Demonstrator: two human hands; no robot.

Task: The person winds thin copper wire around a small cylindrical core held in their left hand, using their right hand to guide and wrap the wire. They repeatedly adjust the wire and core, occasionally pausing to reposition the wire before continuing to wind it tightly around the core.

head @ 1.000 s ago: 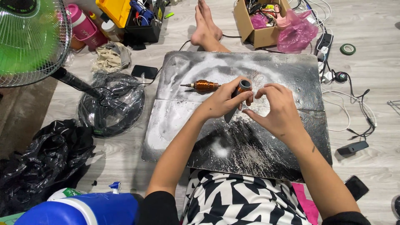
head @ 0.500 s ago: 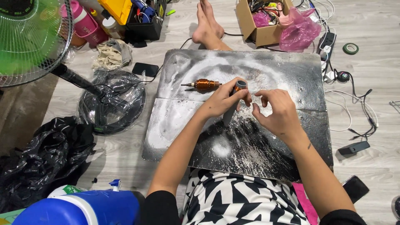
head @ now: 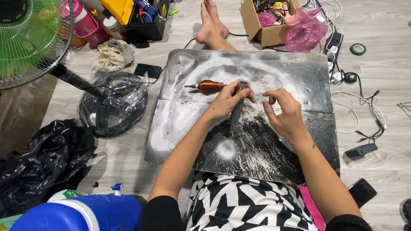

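Head camera looks down on a person seated on the floor with a dark, powder-dusted board (head: 274, 141) across the lap. Left hand (head: 226, 102) is closed around a grey cylindrical tool (head: 238, 107), fingers wrapped about its upper half; the tool stands tilted, its lower end touching the board near the middle. Right hand (head: 286, 112) is half closed just beside the tool's top, thumb and fingertips pinched together; whether something tiny sits between them cannot be told. On the board just left of the left hand lies a copper-wound motor part (head: 209, 86) with a thin shaft pointing left, apart from both hands.

Beyond the board's far right corner stands an open brown cardboard box (head: 262, 26) with cables and pink items inside, and a pink translucent plastic bag (head: 306, 31) leans against it. Further right lies a green roll of tape (head: 358, 49) on the floor. At the far left corner sit a pink bottle (head: 79, 22) with a label, a yellow case (head: 120, 8) and a black crate (head: 147, 28). A green fan (head: 30, 38) stands at left, its base wrapped in clear plastic. A black bag (head: 40, 158) lies at lower left, and a blue container (head: 85, 214) with a white lid is at the bottom edge.
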